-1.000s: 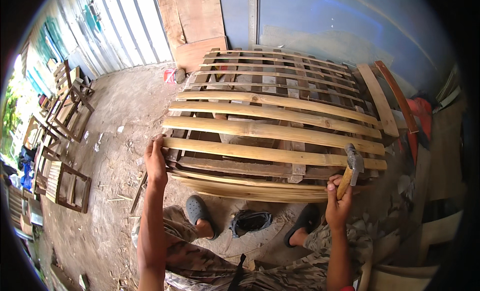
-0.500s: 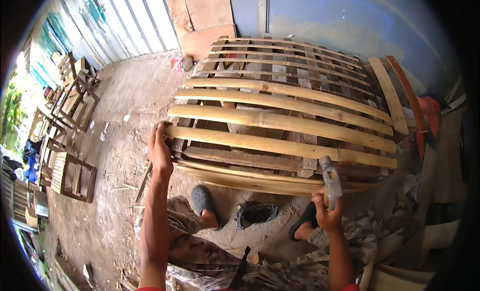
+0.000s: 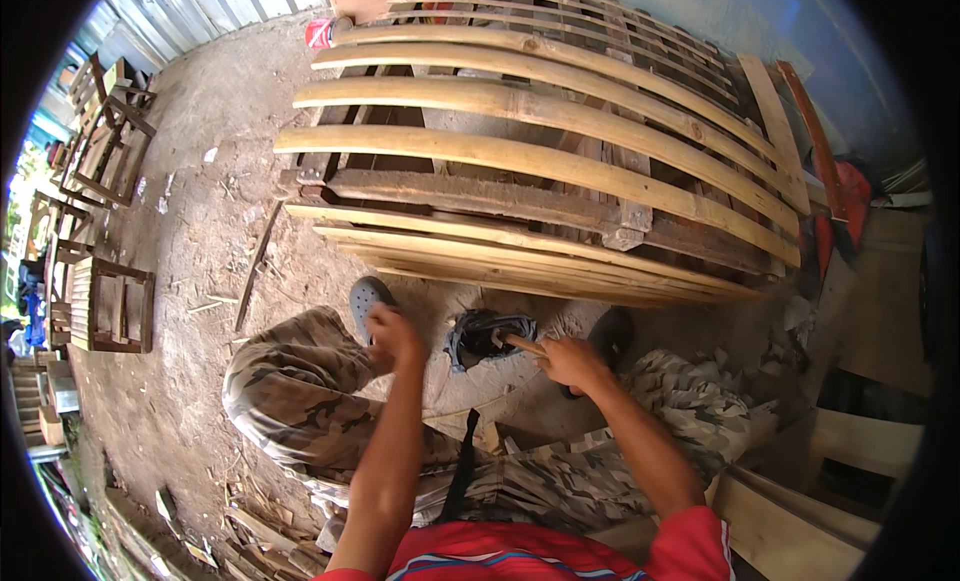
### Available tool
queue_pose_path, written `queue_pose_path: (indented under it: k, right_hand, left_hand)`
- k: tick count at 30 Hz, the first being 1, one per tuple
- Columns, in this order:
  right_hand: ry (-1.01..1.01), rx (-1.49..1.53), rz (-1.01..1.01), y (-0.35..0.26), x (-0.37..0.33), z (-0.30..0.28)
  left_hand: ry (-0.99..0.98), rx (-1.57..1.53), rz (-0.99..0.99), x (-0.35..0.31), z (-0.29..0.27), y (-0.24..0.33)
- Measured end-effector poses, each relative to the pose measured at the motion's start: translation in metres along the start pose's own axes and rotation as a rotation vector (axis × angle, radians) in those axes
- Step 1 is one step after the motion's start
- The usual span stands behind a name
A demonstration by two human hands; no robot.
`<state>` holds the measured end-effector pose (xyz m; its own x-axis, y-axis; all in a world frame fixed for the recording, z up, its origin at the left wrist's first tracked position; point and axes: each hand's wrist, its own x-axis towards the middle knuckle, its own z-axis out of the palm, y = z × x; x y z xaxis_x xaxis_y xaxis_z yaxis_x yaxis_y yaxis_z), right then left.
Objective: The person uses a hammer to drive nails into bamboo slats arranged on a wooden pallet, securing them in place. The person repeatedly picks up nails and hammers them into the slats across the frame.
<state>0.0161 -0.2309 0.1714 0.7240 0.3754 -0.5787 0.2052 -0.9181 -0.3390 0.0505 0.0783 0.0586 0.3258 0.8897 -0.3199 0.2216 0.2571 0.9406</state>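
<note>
My right hand (image 3: 570, 362) is closed round the wooden handle of a hammer (image 3: 524, 344). The hammer's head end reaches over the dark plastic bag (image 3: 462, 339) on the ground between my feet; the bag's inside is too dark to make out. My left hand (image 3: 394, 333) hangs in front of my left shoe (image 3: 367, 299), apart from the bag. Its fingers look bent, but blur hides whether they hold anything. Beyond both hands stands a wooden frame (image 3: 470, 193) with split bamboo slats (image 3: 520, 159) laid across it, neither hand touching it.
More bamboo strips (image 3: 470, 253) lie along the frame's near side. Wooden chairs (image 3: 110, 306) stand at the left, near scattered wood scraps (image 3: 265, 526). A red tin (image 3: 319, 33) sits beyond the frame's far left corner. Boards (image 3: 775, 131) lean at the right.
My left hand has left the end of the nearest slat and come down toward my left shoe. My right hand has lowered the hammer leftward to the bag. The view has tilted down.
</note>
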Motion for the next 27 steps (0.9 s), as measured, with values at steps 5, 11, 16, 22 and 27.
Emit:
queue_pose_path:
  k: [5, 11, 16, 22, 27]
  right_hand:
    - [-0.315, 0.002, 0.334, 0.058, 0.011, 0.096]
    - [-0.266, 0.041, 0.376, 0.065, 0.03, 0.147]
    - [-0.265, 0.134, 0.396, 0.052, 0.054, 0.175]
    - [-0.135, 0.151, 0.453, 0.041, 0.049, 0.177]
    - [-0.133, 0.163, 0.427, 0.046, 0.046, 0.176]
  left_hand:
    - [-0.81, 0.768, 0.164, -0.117, -0.038, -0.095]
    - [-0.808, 0.916, 0.243, -0.116, -0.032, -0.148]
    - [-0.973, 1.221, 0.309, -0.086, 0.012, -0.115]
    - [-1.273, 1.333, 0.497, -0.032, 0.062, -0.104]
    - [-1.368, 1.381, 0.546, -0.027, 0.068, -0.114]
